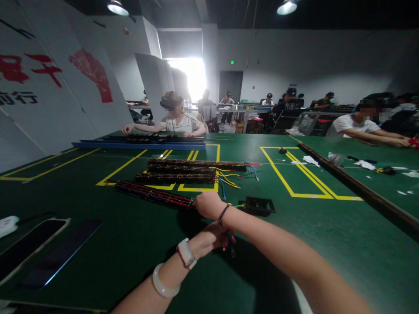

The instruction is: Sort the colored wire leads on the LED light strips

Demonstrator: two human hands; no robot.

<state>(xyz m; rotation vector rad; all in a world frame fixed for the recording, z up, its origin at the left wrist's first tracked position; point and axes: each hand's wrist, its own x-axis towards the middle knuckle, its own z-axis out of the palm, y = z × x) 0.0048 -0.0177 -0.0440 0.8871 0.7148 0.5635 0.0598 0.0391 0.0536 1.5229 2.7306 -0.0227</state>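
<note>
A long black assembly with red and blue wires (153,195) lies slanted on the green table. At its right end my right hand (208,205) is closed, its fingers on the wires there. My left hand (214,235) reaches under my right wrist, and its fingers are partly hidden. Loose wires with ring lugs (231,246) hang by the left fingers, in a closed grip as far as it shows. Just right of my right hand is a black rectangular part (260,205) with a green-yellow wire.
Dark wired strips (183,170) lie beyond my hands. Two phones (65,253) rest at the left. A long brown strip (347,179) crosses the right side. A person (180,117) sits opposite behind blue rails (140,145); another person (360,120) works at the right.
</note>
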